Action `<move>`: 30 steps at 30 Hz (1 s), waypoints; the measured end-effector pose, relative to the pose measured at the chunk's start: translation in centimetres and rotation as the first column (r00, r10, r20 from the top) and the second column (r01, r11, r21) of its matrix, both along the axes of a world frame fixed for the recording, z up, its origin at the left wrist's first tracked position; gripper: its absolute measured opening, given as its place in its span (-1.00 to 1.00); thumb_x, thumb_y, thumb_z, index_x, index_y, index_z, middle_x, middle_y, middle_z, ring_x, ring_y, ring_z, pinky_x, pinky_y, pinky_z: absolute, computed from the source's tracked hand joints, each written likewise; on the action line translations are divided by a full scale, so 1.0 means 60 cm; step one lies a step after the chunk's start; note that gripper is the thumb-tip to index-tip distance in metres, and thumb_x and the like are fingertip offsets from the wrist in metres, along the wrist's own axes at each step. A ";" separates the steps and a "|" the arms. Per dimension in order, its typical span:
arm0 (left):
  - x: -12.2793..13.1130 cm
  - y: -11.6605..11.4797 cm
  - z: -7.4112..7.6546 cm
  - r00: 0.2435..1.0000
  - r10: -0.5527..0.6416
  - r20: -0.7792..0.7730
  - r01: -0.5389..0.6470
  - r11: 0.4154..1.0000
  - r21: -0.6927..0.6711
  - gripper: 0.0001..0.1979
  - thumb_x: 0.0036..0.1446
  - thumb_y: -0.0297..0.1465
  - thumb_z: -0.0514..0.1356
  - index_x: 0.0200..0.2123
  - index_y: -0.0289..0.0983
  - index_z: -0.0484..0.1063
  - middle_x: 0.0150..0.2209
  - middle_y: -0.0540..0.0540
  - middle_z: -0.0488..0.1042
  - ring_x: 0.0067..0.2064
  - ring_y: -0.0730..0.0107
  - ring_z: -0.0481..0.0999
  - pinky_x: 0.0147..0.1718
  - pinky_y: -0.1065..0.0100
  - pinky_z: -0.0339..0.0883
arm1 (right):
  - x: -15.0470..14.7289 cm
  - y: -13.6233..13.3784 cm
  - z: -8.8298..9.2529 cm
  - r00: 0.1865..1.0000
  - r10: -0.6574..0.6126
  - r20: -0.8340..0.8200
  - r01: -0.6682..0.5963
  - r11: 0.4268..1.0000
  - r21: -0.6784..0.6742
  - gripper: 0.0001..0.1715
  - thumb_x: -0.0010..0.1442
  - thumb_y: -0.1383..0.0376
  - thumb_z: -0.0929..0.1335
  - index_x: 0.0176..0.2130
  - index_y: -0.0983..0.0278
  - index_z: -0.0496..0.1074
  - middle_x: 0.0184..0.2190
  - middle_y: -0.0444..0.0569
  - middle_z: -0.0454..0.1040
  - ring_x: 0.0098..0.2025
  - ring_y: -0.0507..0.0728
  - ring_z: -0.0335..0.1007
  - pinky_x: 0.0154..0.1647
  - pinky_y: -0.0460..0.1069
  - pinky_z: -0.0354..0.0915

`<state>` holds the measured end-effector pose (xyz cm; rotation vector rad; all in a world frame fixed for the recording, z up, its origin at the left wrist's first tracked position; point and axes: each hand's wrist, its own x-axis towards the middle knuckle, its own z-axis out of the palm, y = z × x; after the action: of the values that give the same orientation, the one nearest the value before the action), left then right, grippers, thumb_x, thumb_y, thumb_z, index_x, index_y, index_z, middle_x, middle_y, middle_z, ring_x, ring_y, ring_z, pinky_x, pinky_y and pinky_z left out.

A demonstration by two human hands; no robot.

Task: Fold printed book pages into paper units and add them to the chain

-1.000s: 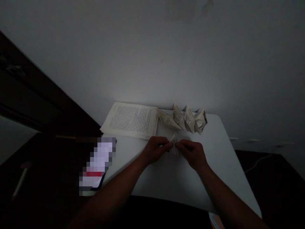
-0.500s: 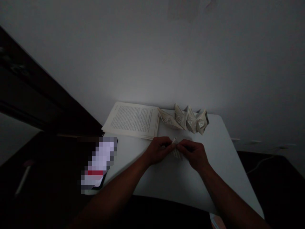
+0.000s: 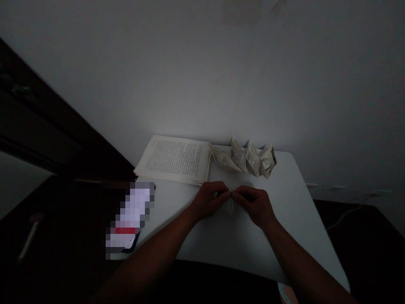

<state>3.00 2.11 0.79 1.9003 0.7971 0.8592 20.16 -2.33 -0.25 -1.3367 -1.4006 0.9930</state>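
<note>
Between my hands, over the middle of the white table, is a small folded piece of printed paper [image 3: 229, 207]. My left hand [image 3: 211, 199] pinches its top from the left. From the right, my right hand [image 3: 253, 202] pinches the same spot, the fingertips of both hands nearly touching. The paper's lower part hangs below the fingers. Beyond my hands, several folded paper boats [image 3: 252, 159] stand in a row near the table's back edge. A stack of printed pages [image 3: 174, 159] lies to their left.
A phone with a blurred, lit screen [image 3: 134, 213] rests at the left edge of the white table [image 3: 215, 245]. The wall [image 3: 202, 84] rises right behind the table. On the right, a pale cable [image 3: 343, 217] runs near the floor.
The folded paper has turned slightly between my fingers, its lower end now further left. Both hands keep their pinch in nearly the same place.
</note>
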 end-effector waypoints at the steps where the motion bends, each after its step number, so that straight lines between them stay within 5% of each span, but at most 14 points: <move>1: -0.001 0.000 0.000 1.000 -0.001 0.007 0.001 1.000 0.002 -0.75 0.11 -0.31 0.10 -0.55 -0.32 0.30 -0.58 0.06 0.24 -0.48 0.52 0.25 -0.44 0.45 0.11 | -0.001 0.000 -0.001 1.000 -0.005 -0.005 0.005 1.000 -0.006 -0.79 0.01 0.17 0.42 -0.45 0.28 0.51 -0.53 -0.09 0.49 -0.47 0.07 0.39 -0.43 -0.07 0.30; 10: -0.001 -0.003 0.004 0.994 -0.112 -0.007 0.112 0.994 0.006 -0.71 0.11 -0.33 0.09 -0.61 -0.31 0.21 -0.60 0.10 0.12 -0.52 0.57 0.14 -0.49 0.47 0.05 | 0.001 -0.002 -0.001 0.999 0.020 -0.045 -0.021 1.000 -0.019 -0.79 0.03 0.17 0.41 -0.48 0.28 0.49 -0.55 -0.11 0.47 -0.49 0.05 0.38 -0.44 -0.08 0.30; 17: 0.001 -0.004 0.000 0.996 -0.079 -0.048 0.082 0.993 0.082 -0.72 0.12 -0.34 0.09 -0.60 -0.32 0.23 -0.60 0.10 0.13 -0.53 0.58 0.15 -0.49 0.47 0.03 | -0.005 -0.006 0.004 0.998 -0.045 0.043 0.042 0.998 0.053 -0.83 0.04 0.22 0.40 -0.48 0.28 0.49 -0.55 -0.11 0.48 -0.47 0.05 0.39 -0.41 -0.08 0.31; 25: 0.002 -0.003 0.005 0.995 -0.082 -0.057 0.079 0.996 -0.043 -0.67 0.17 -0.27 0.06 -0.55 -0.34 0.36 -0.61 0.06 0.26 -0.52 0.55 0.26 -0.48 0.50 0.12 | 0.003 -0.002 0.003 0.963 -0.233 -0.131 0.235 0.972 -0.007 -0.77 -0.04 0.15 0.44 -0.46 0.27 0.49 -0.58 -0.09 0.50 -0.53 0.06 0.40 -0.48 -0.06 0.36; 30: -0.001 -0.003 0.003 0.998 -0.020 -0.052 0.016 0.998 -0.067 -0.63 0.15 -0.22 0.08 -0.58 -0.34 0.40 -0.65 0.04 0.30 -0.55 0.54 0.29 -0.51 0.50 0.15 | 0.003 -0.002 0.002 0.983 -0.169 -0.078 0.168 0.986 -0.017 -0.71 -0.04 0.10 0.45 -0.47 0.28 0.51 -0.57 -0.06 0.51 -0.54 0.07 0.41 -0.50 -0.05 0.36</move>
<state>2.93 1.91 0.98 1.8754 0.8288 0.7657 20.35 -2.45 -0.16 -1.3838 -1.2032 0.9309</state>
